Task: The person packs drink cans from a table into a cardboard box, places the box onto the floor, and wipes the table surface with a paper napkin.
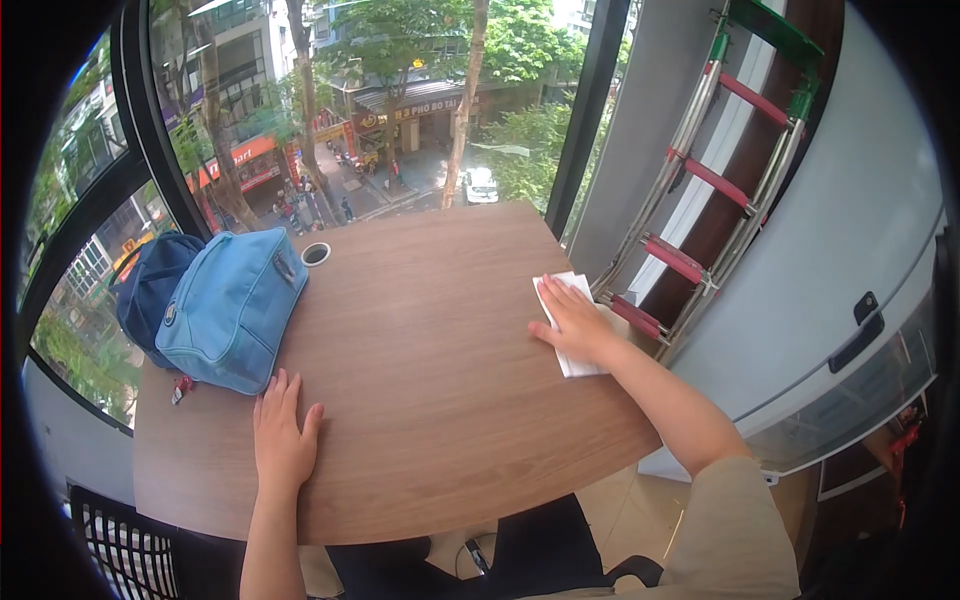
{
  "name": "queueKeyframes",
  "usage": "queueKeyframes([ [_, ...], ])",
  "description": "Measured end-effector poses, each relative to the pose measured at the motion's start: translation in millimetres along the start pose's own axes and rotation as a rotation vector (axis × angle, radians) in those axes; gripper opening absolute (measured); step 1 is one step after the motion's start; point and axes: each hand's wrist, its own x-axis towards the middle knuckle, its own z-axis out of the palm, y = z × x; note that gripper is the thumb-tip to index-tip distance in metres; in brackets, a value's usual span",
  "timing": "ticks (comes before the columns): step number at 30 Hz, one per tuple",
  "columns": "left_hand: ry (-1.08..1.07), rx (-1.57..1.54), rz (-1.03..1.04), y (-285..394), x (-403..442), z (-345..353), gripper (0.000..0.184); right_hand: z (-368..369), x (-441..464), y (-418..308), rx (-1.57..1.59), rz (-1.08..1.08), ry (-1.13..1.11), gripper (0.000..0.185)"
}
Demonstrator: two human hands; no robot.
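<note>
My right hand (572, 322) lies flat, fingers stretched out, on a folded white cloth or paper napkin (585, 370) at the right edge of the wooden table (420, 380). The palm covers the middle of the white sheet. On the left side of the tabletop my left hand (284, 432) rests flat with its fingers extended and nothing in them. Just beyond its fingertips stands a light blue bag (235, 320), close to or touching them. A dark blue bag (145, 290) leans behind the light blue one.
A cup with dark contents (316, 254) stands near the far left edge. A small red item (181, 388) lies by the bags. Right of the table, a folding ladder (690, 200) leans near a grey cabinet door (830, 250). Windows border the far side; a black chair (110, 545) is lower left.
</note>
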Motion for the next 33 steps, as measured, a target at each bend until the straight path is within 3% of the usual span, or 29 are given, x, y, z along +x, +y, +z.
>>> queueKeyframes([
  [16, -0.043, 0.019, -0.046, 14, 10, -8, 0.059, 23, 220, 55, -0.019, 0.138, 0.036, 0.096],
  [24, -0.028, 0.018, -0.053, 14, 10, -10, 0.06, 30, 261, 71, -0.025, 0.213, 0.071, 0.095],
  [33, -0.008, -0.029, -0.053, 11, 8, -11, 0.058, 22, 233, 53, -0.031, 0.336, 0.064, 0.095],
])
